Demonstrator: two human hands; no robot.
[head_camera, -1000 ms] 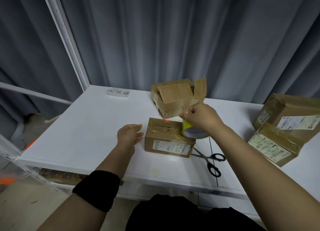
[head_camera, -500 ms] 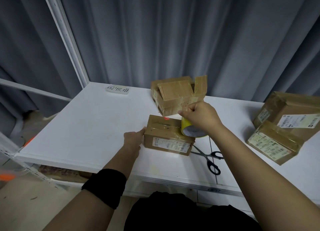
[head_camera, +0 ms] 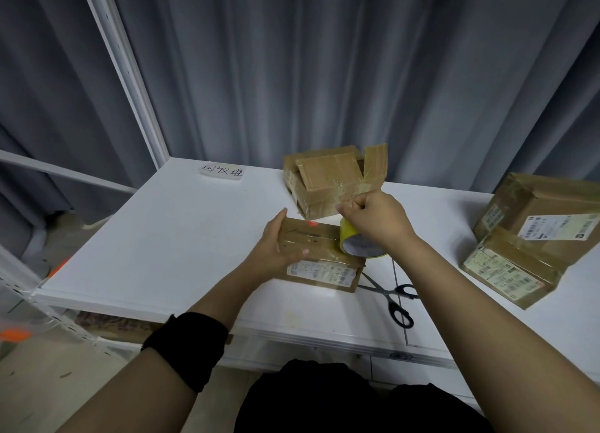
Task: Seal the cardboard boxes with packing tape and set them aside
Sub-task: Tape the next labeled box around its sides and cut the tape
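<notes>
A small brown cardboard box (head_camera: 321, 260) with a shipping label lies on the white table (head_camera: 181, 238) in front of me. My left hand (head_camera: 276, 247) grips its left end, thumb on top. My right hand (head_camera: 373, 218) is curled above the box's right end and pinches the free end of the tape, with the yellow tape roll (head_camera: 357, 244) just below it beside the box. Behind stands a second box (head_camera: 331, 179) with its flaps open.
Black-handled scissors (head_camera: 394, 298) lie right of the small box near the table's front edge. Two taped boxes (head_camera: 532, 238) are stacked at the right. A paper label (head_camera: 222, 171) with handwriting sits at the back left. Grey curtains hang behind, and a white shelf post (head_camera: 130, 85) rises at left.
My left hand moved right from open above the table to gripping the small box's left end. My right hand stayed over the tape roll, lifting slightly.
</notes>
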